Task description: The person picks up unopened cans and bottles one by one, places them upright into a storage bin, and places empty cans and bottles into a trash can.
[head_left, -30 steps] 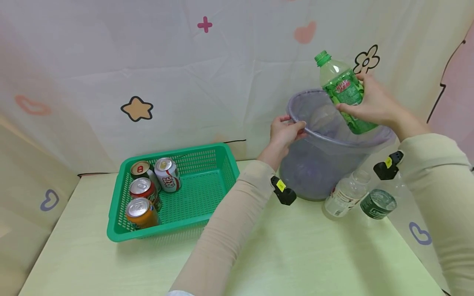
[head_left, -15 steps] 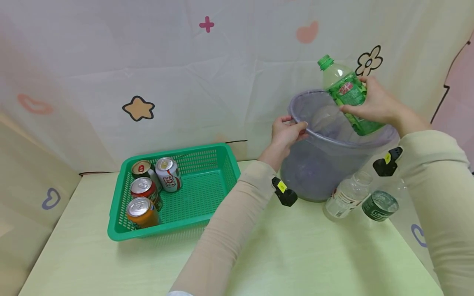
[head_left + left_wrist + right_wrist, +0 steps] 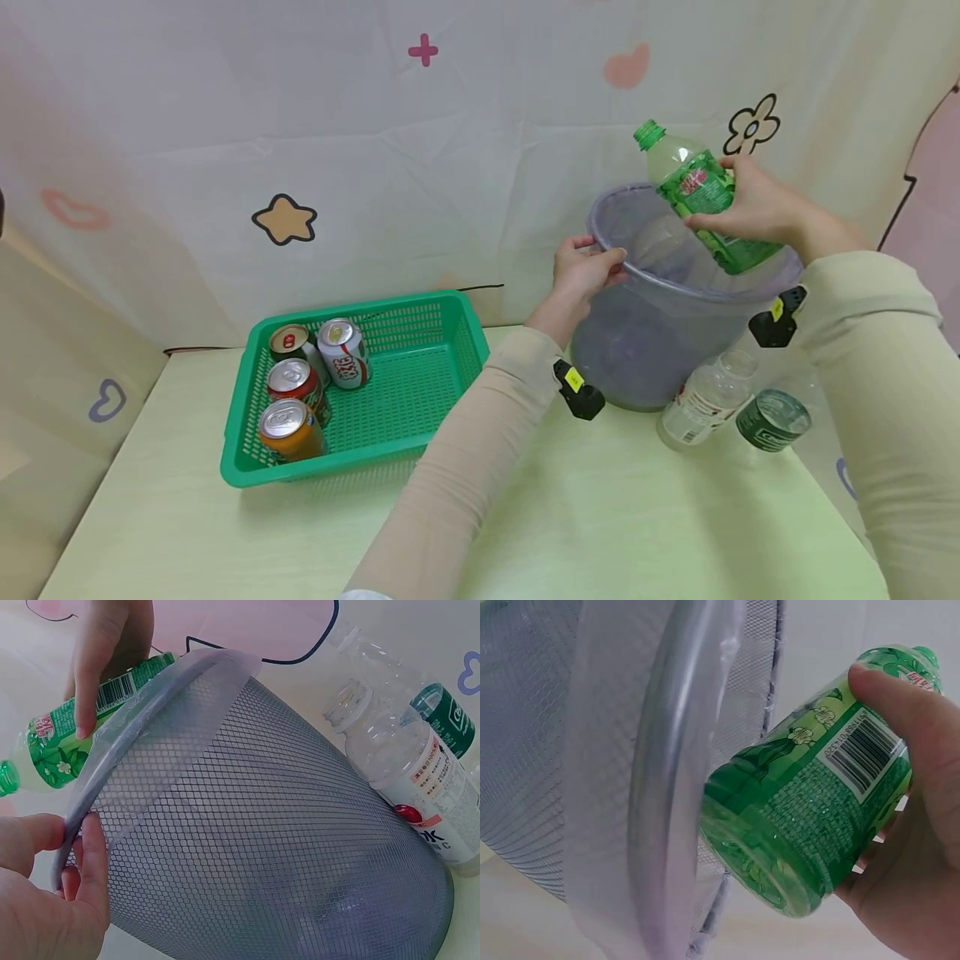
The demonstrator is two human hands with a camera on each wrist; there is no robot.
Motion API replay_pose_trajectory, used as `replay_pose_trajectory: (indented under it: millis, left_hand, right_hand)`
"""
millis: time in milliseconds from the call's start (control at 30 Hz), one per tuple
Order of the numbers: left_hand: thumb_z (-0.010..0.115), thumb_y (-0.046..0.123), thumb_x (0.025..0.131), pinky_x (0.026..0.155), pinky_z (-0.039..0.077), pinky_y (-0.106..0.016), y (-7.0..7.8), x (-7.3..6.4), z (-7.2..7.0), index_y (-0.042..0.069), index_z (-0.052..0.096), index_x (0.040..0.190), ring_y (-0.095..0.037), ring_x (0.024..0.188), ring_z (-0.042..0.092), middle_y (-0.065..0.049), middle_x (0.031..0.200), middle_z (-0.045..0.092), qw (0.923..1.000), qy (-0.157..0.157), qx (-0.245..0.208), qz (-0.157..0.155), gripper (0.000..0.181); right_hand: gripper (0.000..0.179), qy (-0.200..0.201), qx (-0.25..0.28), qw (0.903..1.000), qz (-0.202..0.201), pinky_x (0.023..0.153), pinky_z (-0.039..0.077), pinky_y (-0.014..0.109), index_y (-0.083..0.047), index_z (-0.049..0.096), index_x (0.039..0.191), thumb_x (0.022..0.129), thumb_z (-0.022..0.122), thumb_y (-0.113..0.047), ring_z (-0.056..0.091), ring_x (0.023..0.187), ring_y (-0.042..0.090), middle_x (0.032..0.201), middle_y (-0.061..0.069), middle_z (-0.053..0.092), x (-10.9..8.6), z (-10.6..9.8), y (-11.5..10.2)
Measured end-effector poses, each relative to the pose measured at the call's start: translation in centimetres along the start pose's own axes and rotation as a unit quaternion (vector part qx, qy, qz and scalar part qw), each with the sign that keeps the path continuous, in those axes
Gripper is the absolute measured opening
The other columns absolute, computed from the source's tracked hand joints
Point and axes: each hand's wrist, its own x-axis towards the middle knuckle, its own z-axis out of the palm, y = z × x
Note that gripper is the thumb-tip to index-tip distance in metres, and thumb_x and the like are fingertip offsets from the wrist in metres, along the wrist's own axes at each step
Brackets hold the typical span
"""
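At the right of the head view stands a grey mesh wastebasket (image 3: 645,342) with a clear plastic liner folded over its rim. My left hand (image 3: 579,273) pinches the near-left rim between thumb and fingers; the left wrist view shows this grip closely. Above the basket's mouth, my right hand (image 3: 772,208) holds a green-labelled plastic bottle (image 3: 701,187) around its body. The bottle is tilted, its green neck up and to the left, its base low over the opening. In the right wrist view, the bottle's base (image 3: 772,862) is close to the lined rim (image 3: 660,795).
Two clear bottles stand right of the basket, one with a white label (image 3: 697,408) and one with a dark green label (image 3: 774,419). On the left, a green plastic basket (image 3: 405,450) holds several drink cans (image 3: 288,429). A patterned curtain (image 3: 450,167) hangs behind the table.
My right hand has lowered slightly with the bottle, which leans further to the left. The left hand keeps its hold on the rim. The head view has shifted a little.
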Motion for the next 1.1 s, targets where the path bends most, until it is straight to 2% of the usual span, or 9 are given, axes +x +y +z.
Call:
replay_pose_trajectory:
  millis: [267,433,533,667,733,967,1100]
  left_hand:
    - [0.068,-0.004,0.078,0.062,0.056,-0.028,0.1,-0.1,0.1,0.008,0.046,0.101,-0.015,0.061,0.06,-0.006,0.075,0.057,1.0,-0.002,0.003,-0.004,0.034]
    - [0.068,-0.003,0.078,0.062,0.056,-0.028,0.1,-0.2,0.0,0.008,0.046,0.102,-0.015,0.061,0.061,-0.006,0.077,0.057,1.0,-0.002,0.003,-0.004,0.034]
    - [0.068,-0.003,0.078,0.062,0.056,-0.028,0.1,-0.2,0.1,0.008,0.047,0.103,-0.015,0.061,0.06,-0.007,0.078,0.057,1.0,-0.002,0.0,-0.002,0.035]
    - [0.068,-0.004,0.078,0.061,0.056,-0.028,0.0,-0.2,0.1,0.008,0.046,0.102,-0.015,0.06,0.06,-0.007,0.077,0.056,1.0,-0.002,-0.004,-0.001,0.034]
    - [0.068,-0.004,0.078,0.061,0.056,-0.029,0.0,-0.2,0.1,0.008,0.046,0.101,-0.015,0.06,0.06,-0.007,0.076,0.056,1.0,-0.002,-0.003,-0.001,0.034]
    - [0.068,-0.003,0.078,0.061,0.056,-0.028,0.0,-0.3,0.2,0.008,0.046,0.102,-0.015,0.06,0.06,-0.007,0.075,0.057,1.0,0.001,0.006,-0.004,0.034]
    - [0.068,-0.003,0.078,0.061,0.056,-0.028,0.0,-0.3,0.2,0.008,0.047,0.102,-0.015,0.061,0.06,-0.007,0.076,0.057,1.0,0.002,0.008,-0.004,0.034]
  right_hand:
    - [0.085,-0.009,-0.003,0.9999,0.002,0.06,0.041,0.029,0.008,0.014,0.138,0.084,0.064,-0.034,0.046,0.093,0.034,0.115,0.027,0.038,0.4,0.0,0.0]
    - [0.084,-0.013,0.002,0.9999,-0.005,0.06,0.042,0.028,0.008,0.013,0.137,0.084,0.065,-0.031,0.046,0.091,0.033,0.115,0.028,0.037,0.4,0.3,-0.1]
    - [0.084,-0.008,0.0,0.9999,-0.007,0.062,0.043,0.029,0.006,0.012,0.138,0.084,0.065,-0.03,0.047,0.091,0.032,0.117,0.027,0.037,0.4,0.6,0.0]
    - [0.087,-0.008,0.0,0.9998,-0.017,0.073,0.042,0.041,0.007,0.008,0.14,0.084,0.065,-0.03,0.042,0.099,0.036,0.123,0.03,0.033,0.5,0.9,0.2]
    - [0.088,-0.007,-0.003,0.9997,-0.024,0.076,0.04,0.043,0.007,0.008,0.141,0.084,0.065,-0.029,0.04,0.101,0.037,0.125,0.03,0.031,0.5,1.1,0.3]
    - [0.086,-0.014,-0.001,0.9994,-0.032,0.068,0.041,0.032,0.007,0.011,0.141,0.083,0.066,-0.024,0.044,0.097,0.034,0.12,0.028,0.037,0.4,1.6,0.3]
    - [0.087,-0.027,-0.002,0.9993,-0.025,0.073,0.041,0.04,0.007,0.008,0.142,0.084,0.065,-0.025,0.042,0.1,0.037,0.122,0.029,0.035,0.4,1.8,0.5]
